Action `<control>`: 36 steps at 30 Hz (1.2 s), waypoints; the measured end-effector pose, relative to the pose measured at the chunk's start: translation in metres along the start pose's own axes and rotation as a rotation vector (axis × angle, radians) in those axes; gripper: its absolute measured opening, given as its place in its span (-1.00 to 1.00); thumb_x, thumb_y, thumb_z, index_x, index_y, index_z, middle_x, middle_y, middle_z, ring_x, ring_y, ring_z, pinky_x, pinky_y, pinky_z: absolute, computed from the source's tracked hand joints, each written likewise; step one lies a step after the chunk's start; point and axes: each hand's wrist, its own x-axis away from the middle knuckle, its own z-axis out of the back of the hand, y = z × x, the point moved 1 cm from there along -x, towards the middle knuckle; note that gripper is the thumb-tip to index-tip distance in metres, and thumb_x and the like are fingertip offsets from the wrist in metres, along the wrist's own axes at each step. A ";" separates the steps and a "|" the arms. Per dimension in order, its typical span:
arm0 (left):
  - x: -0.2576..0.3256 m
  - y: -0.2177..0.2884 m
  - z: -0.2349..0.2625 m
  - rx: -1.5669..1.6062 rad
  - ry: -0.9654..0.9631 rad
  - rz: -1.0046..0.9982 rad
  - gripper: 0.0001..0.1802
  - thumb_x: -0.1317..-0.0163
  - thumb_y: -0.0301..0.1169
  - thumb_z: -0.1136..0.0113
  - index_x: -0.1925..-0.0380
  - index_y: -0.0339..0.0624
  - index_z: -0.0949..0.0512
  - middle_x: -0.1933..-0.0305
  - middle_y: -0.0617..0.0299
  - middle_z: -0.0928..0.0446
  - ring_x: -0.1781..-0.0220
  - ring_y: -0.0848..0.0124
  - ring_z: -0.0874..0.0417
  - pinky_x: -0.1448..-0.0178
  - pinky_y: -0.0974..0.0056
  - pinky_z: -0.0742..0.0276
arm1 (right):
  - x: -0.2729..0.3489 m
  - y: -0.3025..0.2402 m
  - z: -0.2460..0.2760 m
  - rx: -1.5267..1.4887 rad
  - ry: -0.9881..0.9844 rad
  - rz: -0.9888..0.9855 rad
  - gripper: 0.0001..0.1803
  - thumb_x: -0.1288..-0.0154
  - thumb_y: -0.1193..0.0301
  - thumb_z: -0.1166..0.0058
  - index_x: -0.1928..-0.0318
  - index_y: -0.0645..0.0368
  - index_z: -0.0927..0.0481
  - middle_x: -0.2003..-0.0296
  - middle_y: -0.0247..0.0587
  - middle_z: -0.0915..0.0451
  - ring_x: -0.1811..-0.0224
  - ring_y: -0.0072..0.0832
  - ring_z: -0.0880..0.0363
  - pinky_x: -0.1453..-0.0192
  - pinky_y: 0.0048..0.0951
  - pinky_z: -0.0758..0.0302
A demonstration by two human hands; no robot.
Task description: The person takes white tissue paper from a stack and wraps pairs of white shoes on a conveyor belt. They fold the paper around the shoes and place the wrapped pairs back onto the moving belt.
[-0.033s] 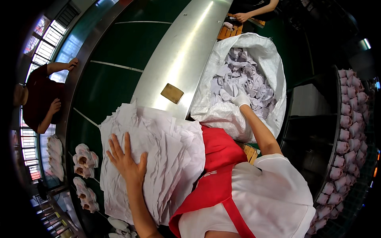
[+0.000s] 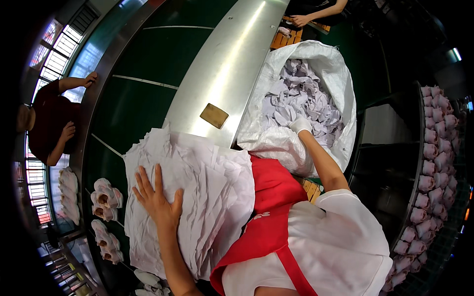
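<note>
My bare left hand (image 2: 158,203) lies flat with its fingers spread on a thick, uneven stack of wrinkled white paper sheets (image 2: 210,197). My right hand (image 2: 300,124), in a white glove, reaches over the near rim of a large white woven sack (image 2: 348,89). Crumpled white paper (image 2: 323,111) fills the sack's mouth. The gloved fingers are against this paper and blend into it, so their grip cannot be made out.
A metal surface (image 2: 197,93) beside the sack carries a small brown block (image 2: 214,116). White-pink shoe-like items (image 2: 106,200) lie on the green belt (image 2: 133,101). Across it stands a person (image 2: 52,121); another person's hand (image 2: 300,20) shows beyond. At right, a rack (image 2: 428,163) holds rows of pinkish items.
</note>
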 end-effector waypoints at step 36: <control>0.034 0.004 0.083 1.408 0.283 0.285 -0.70 -0.37 -0.38 -0.10 -0.02 -0.30 -0.51 0.12 0.27 -0.58 0.09 0.55 -0.51 0.01 0.41 -0.44 | 0.348 -0.277 0.134 -0.968 -0.884 1.318 -0.32 -0.24 0.08 -0.18 -0.21 0.29 -0.38 -0.05 -0.07 -0.48 -0.13 -0.37 -0.42 -0.22 -0.42 -0.35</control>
